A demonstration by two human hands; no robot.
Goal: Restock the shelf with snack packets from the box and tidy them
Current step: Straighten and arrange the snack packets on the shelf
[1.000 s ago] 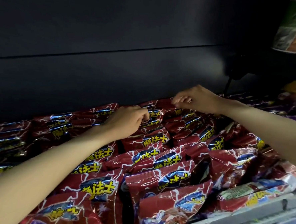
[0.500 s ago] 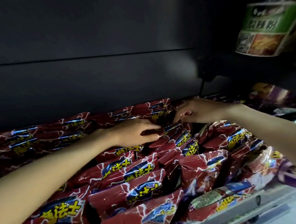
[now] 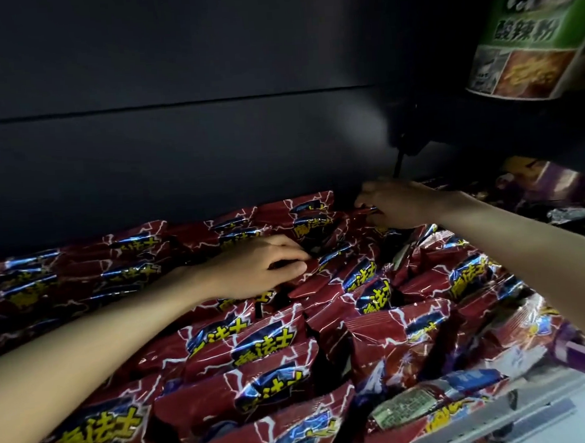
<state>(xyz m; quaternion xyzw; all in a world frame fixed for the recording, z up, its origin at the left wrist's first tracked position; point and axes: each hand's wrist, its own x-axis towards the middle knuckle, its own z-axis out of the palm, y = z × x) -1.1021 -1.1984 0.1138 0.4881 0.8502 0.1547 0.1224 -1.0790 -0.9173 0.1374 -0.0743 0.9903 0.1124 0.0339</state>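
Several red snack packets [image 3: 268,346] with yellow and blue lettering lie in overlapping rows across the shelf. My left hand [image 3: 259,266] reaches into the middle rows, its fingers and thumb pinching the top edge of a red packet [image 3: 310,282]. My right hand [image 3: 398,204] is at the back right of the pile, near the dark back wall, fingers curled around the edge of another red packet [image 3: 366,216]. The box is out of view.
A dark back panel [image 3: 176,142] closes the shelf behind. A green noodle cup [image 3: 526,35] stands on the shelf above at the right. Purple packets [image 3: 549,185] lie to the right. A pale shelf front rail [image 3: 502,420] runs along the bottom right.
My view has shifted left and closer. My right hand has slid toward the back wall with a packet edge in its fingers. My left hand has stayed pinching a packet in the middle rows.
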